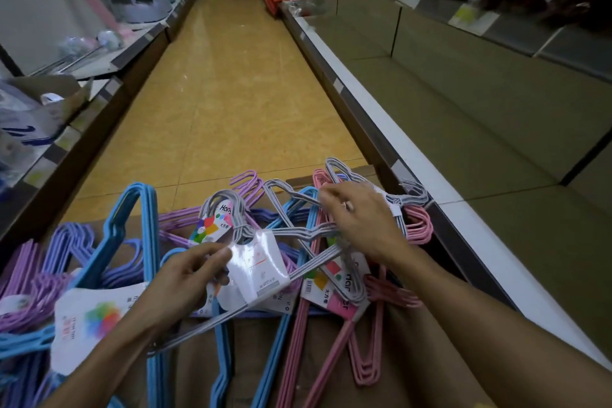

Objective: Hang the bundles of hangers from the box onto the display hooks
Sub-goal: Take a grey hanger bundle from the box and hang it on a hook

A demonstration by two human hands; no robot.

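Note:
A cardboard box [258, 354] at the bottom of the head view holds several bundles of wire hangers in blue [132, 215], purple [29, 278], pink [367, 364] and grey. My left hand [182, 278] grips a grey hanger bundle [228, 209] by its white paper label [258, 262], lifted over the box. My right hand [361, 219] closes on another grey bundle [347, 169] near the box's right side. No display hooks can be seen.
A yellow-tiled aisle [228, 76] runs ahead. The shelf on the right [463, 129] is low, with a white front edge. On the left, a shelf [109, 56] carries brooms, dustpans and a small carton. Stacked goods block the aisle's far end.

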